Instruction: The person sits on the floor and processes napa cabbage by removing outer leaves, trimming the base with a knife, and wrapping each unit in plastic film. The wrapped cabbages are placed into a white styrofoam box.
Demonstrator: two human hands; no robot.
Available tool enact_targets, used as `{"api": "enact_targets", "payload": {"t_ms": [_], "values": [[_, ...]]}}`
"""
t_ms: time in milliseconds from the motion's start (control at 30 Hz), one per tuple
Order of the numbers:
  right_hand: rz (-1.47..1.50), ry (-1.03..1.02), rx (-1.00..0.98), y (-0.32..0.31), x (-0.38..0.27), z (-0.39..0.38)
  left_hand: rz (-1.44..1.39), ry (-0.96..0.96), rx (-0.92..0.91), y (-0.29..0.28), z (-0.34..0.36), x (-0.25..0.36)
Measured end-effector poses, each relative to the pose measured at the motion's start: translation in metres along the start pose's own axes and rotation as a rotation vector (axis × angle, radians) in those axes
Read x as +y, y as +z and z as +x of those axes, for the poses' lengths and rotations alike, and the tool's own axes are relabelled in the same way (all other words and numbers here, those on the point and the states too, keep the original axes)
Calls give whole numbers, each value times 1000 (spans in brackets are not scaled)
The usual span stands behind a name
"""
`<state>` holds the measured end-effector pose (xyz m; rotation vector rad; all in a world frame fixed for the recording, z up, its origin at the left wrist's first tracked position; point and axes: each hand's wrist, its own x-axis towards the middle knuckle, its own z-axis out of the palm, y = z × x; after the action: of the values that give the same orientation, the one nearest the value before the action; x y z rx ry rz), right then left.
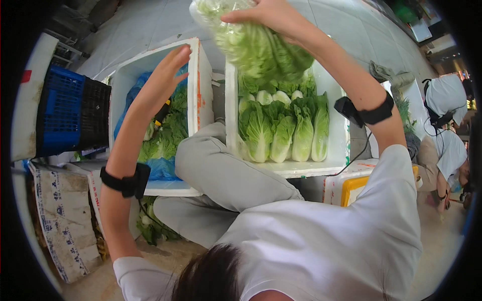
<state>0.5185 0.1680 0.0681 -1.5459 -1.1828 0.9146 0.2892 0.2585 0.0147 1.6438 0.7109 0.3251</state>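
High at the top, my right hand (266, 17) grips a clear plastic bag of leafy greens (251, 52), its thumb showing on the near side. The bag hangs over the far part of a white foam box (281, 170). Heads of leafy cabbage (283, 133) stand in rows there, and the bag hides the box's far end. My left hand (173, 65) is empty, fingers stretched out, above another white foam box (195, 80). Loose leafy greens (163, 148), a blue plastic liner (163, 170) and a yellow-and-black object (161, 113), partly covered, lie inside that one.
At the left stand a blue plastic crate (59, 108), a dark crate (96, 113) and a worn cardboard box (65, 220). Greens (150, 226) lie on the floor by my leg. To the right are a yellow-edged box (354, 185) and another person (447, 135).
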Motion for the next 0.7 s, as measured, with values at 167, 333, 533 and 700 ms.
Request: {"api": "enact_targets", "payload": {"t_ms": [167, 333, 533, 700], "values": [[247, 204, -116, 33, 46, 57, -344, -92, -113, 11, 44, -1], [351, 290, -97, 22, 84, 69, -507, -187, -35, 13, 58, -14], [496, 396, -214, 28, 115, 43, -177, -224, -286, 27, 87, -39], [642, 617, -75, -1, 158, 24, 343, -93, -171, 39, 71, -39]]}}
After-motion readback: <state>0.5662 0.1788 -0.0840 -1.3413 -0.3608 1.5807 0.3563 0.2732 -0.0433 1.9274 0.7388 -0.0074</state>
